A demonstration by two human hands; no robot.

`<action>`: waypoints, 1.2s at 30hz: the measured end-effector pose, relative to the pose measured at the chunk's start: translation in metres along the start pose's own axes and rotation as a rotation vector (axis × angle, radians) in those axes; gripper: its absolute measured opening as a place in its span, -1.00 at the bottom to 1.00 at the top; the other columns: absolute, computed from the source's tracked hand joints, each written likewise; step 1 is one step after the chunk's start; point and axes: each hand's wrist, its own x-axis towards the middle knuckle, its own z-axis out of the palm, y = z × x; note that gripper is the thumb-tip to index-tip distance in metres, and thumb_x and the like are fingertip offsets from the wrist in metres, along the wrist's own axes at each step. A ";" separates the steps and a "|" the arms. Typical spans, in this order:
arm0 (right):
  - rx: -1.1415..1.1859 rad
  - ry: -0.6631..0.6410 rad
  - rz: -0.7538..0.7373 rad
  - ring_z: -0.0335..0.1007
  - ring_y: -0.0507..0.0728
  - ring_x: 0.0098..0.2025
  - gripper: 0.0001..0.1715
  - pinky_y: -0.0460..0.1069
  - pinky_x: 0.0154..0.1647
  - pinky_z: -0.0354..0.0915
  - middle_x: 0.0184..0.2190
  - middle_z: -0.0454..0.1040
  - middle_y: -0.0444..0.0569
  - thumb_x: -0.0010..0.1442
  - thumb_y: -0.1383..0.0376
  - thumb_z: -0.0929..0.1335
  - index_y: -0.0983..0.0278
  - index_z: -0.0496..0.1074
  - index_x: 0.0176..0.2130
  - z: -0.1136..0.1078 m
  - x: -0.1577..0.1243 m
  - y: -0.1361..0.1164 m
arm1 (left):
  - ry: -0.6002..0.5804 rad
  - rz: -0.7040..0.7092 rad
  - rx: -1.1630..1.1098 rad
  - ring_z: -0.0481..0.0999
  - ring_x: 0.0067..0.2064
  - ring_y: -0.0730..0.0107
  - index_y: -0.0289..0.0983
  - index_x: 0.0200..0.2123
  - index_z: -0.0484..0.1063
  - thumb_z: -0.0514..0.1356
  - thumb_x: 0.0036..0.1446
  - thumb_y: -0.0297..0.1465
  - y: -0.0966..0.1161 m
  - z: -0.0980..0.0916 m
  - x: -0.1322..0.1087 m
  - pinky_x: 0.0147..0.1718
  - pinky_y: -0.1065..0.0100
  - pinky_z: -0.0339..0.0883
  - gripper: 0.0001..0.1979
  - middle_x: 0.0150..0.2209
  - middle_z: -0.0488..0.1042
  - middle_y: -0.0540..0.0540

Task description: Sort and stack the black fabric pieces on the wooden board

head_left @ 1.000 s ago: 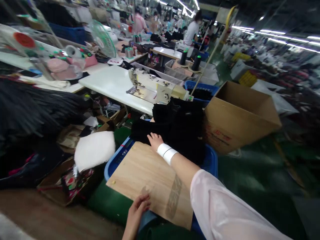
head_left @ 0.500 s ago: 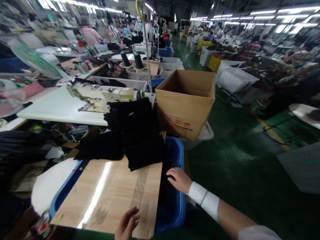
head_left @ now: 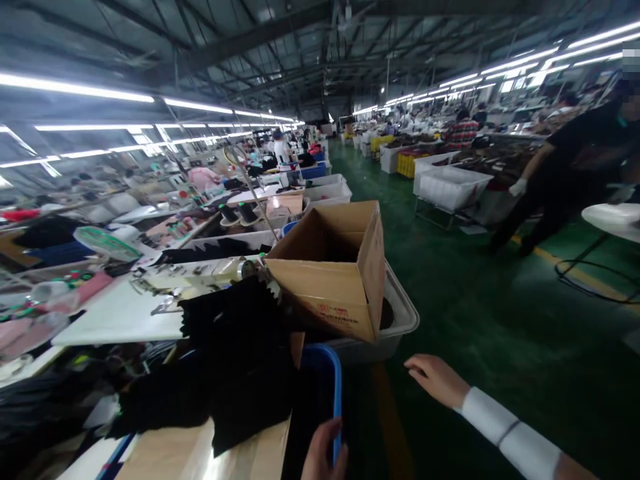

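My left hand (head_left: pixel 323 452) is at the bottom of the view, beside the rim of a blue plastic basket (head_left: pixel 338 393). Its thumb and fingers are apart, with blue rim showing between them; whether they touch it I cannot tell. Out over the green floor, my right hand (head_left: pixel 440 380) is loosely bent, fingers slightly apart, holding nothing. Black fabric pieces (head_left: pixel 240 373) with jagged edges lie piled on a wooden board (head_left: pixel 165 453) across the basket. Past the basket, an open cardboard box (head_left: pixel 320 287) tilts on a pale plastic bin (head_left: pixel 407 317).
At the left stands a sewing machine (head_left: pixel 200 273) on a white table (head_left: pixel 120 313), with black thread cones (head_left: pixel 247 213) behind it. A green floor aisle (head_left: pixel 395 220) runs away past white bins (head_left: pixel 445 183). A person in dark clothes (head_left: pixel 585 147) stands at the right.
My view has tilted up. My right hand has moved away from the basket to the right, over the floor. My left hand has gone from above the board to the basket rim.
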 end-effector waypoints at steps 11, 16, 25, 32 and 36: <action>-0.092 0.371 -0.428 0.53 0.17 -0.18 -0.76 0.08 -0.07 0.37 -0.26 0.60 -0.04 0.19 0.22 0.28 0.18 0.54 -0.28 -0.141 0.127 -0.102 | -0.063 0.472 0.252 0.43 0.12 0.15 -0.16 0.10 0.41 0.16 0.16 -0.41 0.141 -0.035 0.100 0.16 0.11 0.30 -0.59 0.10 0.42 -0.18; -0.188 0.396 -0.572 0.53 0.14 -0.21 -0.72 0.05 -0.13 0.38 -0.27 0.60 -0.05 0.22 0.16 0.28 0.21 0.54 -0.28 -0.193 0.190 -0.119 | 0.025 0.689 0.267 0.26 0.28 0.14 -0.17 0.26 0.22 0.12 0.20 -0.45 0.204 -0.012 0.152 0.28 0.09 0.14 -0.46 0.29 0.24 -0.17; -0.249 0.219 -0.723 0.51 0.16 -0.17 -0.70 0.02 -0.11 0.38 -0.24 0.60 -0.02 0.24 0.15 0.31 0.27 0.57 -0.23 -0.260 0.391 -0.135 | 0.138 0.689 0.520 0.41 0.03 0.13 -0.24 -0.08 0.43 0.14 0.26 -0.29 0.237 0.032 0.210 0.01 0.09 0.42 -0.78 -0.16 0.51 -0.16; -0.619 -0.315 -0.782 0.52 0.18 -0.18 -0.67 0.01 -0.09 0.37 -0.28 0.60 -0.02 0.13 0.12 0.41 0.29 0.58 -0.19 -0.191 0.551 -0.162 | 0.232 0.595 0.455 0.42 -0.06 0.25 -0.25 -0.25 0.38 0.11 0.17 -0.52 0.247 0.046 0.189 -0.01 0.22 0.37 -0.89 -0.30 0.45 -0.10; -0.826 -0.666 -0.719 0.51 0.28 -0.10 -0.59 0.08 -0.01 0.36 -0.24 0.58 0.08 0.06 0.09 0.48 0.38 0.58 -0.22 -0.095 0.568 -0.167 | 0.337 0.614 0.407 0.44 -0.16 0.29 -0.26 -0.32 0.36 0.08 0.06 -0.56 0.249 0.060 0.193 -0.06 0.23 0.38 -0.86 -0.39 0.42 -0.07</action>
